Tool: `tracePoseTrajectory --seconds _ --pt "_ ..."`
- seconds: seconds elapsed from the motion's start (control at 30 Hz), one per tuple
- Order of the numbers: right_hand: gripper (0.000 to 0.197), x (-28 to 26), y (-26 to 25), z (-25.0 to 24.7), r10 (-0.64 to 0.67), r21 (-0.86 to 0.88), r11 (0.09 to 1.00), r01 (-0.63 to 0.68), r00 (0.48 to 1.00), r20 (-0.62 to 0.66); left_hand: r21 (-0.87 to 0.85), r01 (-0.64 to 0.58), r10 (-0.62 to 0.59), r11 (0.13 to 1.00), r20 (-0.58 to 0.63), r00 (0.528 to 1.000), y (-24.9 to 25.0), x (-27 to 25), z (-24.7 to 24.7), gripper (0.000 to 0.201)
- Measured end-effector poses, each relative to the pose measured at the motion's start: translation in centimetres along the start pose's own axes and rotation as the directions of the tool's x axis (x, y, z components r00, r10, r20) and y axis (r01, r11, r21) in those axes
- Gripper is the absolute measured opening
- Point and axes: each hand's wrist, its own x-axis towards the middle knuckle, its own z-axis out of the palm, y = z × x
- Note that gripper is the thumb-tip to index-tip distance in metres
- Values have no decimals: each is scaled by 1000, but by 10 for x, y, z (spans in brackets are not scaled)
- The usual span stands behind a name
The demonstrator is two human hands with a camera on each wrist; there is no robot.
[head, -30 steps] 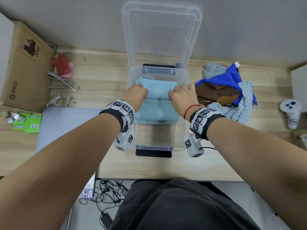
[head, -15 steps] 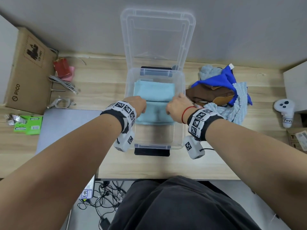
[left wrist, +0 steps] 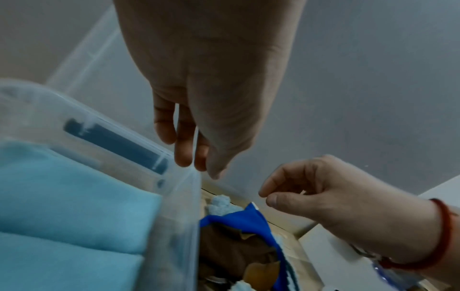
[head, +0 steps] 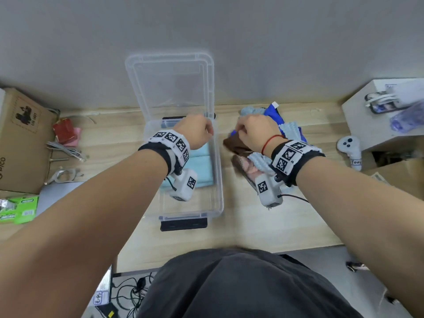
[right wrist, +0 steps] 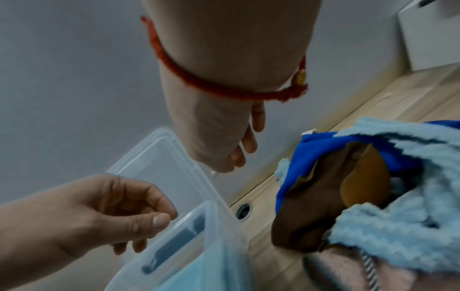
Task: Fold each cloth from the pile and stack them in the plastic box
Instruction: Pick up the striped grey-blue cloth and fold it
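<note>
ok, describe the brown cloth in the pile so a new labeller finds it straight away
Start at the clear plastic box in the middle of the wooden desk; the cloth pile lies on the desk just to its right. The brown cloth sits on the pile's box-facing side, below the right hand. It is the only smooth dark brown piece, tucked under a bright blue cloth and beside fluffy light blue towels.

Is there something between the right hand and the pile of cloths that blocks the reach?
Nothing visible does. The right hand hangs just above the pile of cloths beside the plastic box, its fingers loosely curled and holding nothing.
</note>
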Motion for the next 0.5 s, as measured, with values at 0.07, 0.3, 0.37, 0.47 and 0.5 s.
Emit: tracePoseTrajectory --seconds 0.07,0.3,0.37,0.47,0.5 --pt "22 -4 33 -3 149 61 987 -148 989 -5 -26 -14 13 1000 -5 1000 27 10 5 12" --pt "33 -27 136 23 421 51 899 -435 890 175 -101 -48 54 994 55 997 88 40 45 16" --pt "43 -35 160 35 454 30 883 -469 867 207 -97 -55 63 994 86 994 103 51 59 18" --pt "49 -41 180 52 486 19 863 -505 840 241 -109 -54 70 993 146 987 118 61 77 17" --pt "45 -41 185 56 484 21 863 -505 837 256 -115 -50 68 992 159 985 122 65 82 15"
